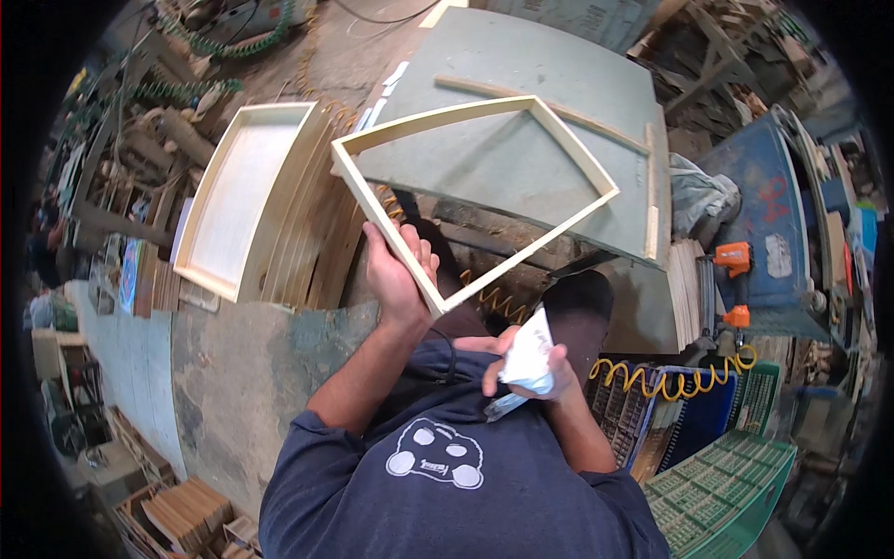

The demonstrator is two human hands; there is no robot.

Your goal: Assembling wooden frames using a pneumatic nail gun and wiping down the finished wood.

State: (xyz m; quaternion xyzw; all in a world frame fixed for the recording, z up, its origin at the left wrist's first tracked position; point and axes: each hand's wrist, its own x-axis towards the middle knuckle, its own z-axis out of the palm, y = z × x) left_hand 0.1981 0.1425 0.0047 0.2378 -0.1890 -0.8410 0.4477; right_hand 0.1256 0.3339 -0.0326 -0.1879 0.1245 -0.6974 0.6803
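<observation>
My left hand [400, 279] grips one side of a pale wooden frame [575, 147], a thin four-sided ring with no panel in it. The frame tilts up over my lap, its far part over the grey-green worktable [512, 51]. In front of my belly, my right hand [559, 380] is closed round a white cone-shaped squeeze bag [529, 354]. The bag's narrow tip points up toward the frame's near corner, a little apart from it. What fills the bag is hidden.
Thin wooden strips [549, 114] lie along the worktable's far and right edges. At left stand stacked shallow wooden trays [228, 200]. An orange nail gun [734, 261] with a coiled yellow hose [670, 384] rests at right, above green plastic crates [726, 484].
</observation>
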